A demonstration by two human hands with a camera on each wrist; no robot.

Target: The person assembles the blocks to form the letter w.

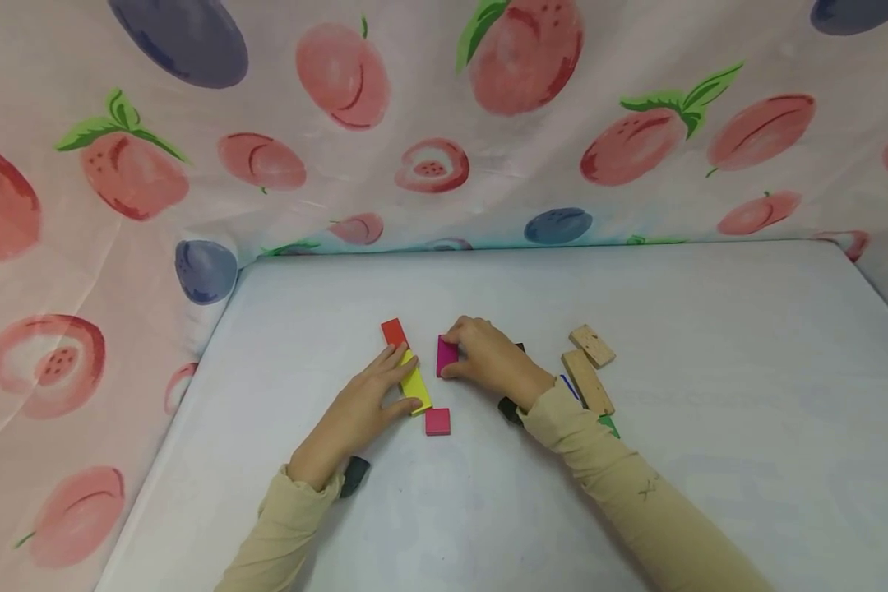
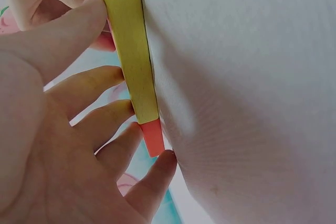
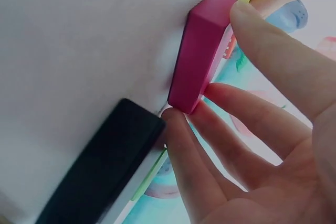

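My left hand (image 1: 358, 403) holds a long yellow block (image 1: 417, 388), with the thumb near its close end and the fingers toward its far end. A red block (image 1: 394, 330) lies end to end with the yellow one, just beyond those fingers. My right hand (image 1: 492, 358) pinches a magenta block (image 3: 202, 51) between thumb and fingertips, a short way right of the yellow block. The magenta block appears to stand on the white surface. A pink square block (image 1: 437, 422) lies by the near end of the yellow block.
A black block (image 3: 105, 161) lies beside my right fingers, mostly covered in the head view. Right of my right forearm are two plain wooden blocks (image 1: 588, 382), a partly hidden green piece (image 1: 609, 424) and a blue edge (image 1: 570, 387). A fruit-patterned cloth (image 1: 429, 99) borders the white table (image 1: 710, 345).
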